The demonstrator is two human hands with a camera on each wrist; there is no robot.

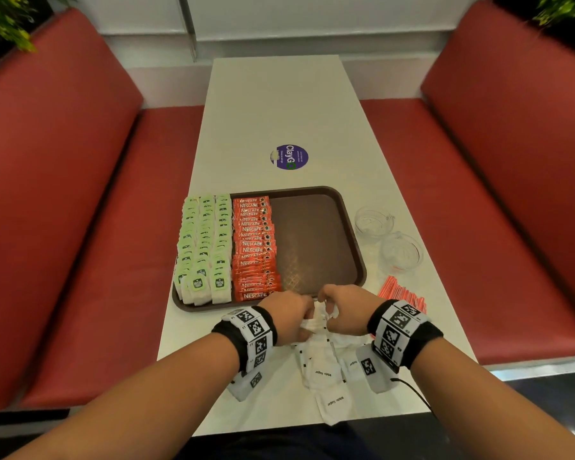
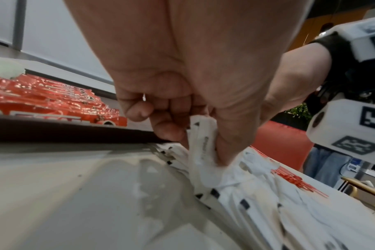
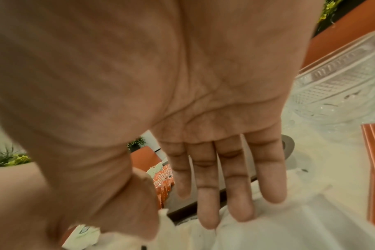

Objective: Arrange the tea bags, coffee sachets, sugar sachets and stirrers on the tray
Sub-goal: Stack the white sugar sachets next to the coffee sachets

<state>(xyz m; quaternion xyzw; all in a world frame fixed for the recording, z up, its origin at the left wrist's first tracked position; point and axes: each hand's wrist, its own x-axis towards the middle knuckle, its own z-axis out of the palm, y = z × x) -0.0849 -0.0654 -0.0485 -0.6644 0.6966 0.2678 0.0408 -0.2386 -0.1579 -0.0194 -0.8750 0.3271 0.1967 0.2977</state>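
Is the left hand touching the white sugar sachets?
Touching. The left wrist view shows the left hand pinching a few white sugar sachets between thumb and fingers.

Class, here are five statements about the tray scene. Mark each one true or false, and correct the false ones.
1. The tea bags lie in rows on the left of the tray. True.
2. The coffee sachets fill the tray's right half. False: they sit just right of the tea bags; the right half is bare.
3. The left hand pinches sugar sachets. True.
4. The stirrers are already on the tray. False: they lie on the table, right of the tray.
5. The right hand has its fingers curled into a fist. False: in the right wrist view the fingers are straight, over the sugar sachets.
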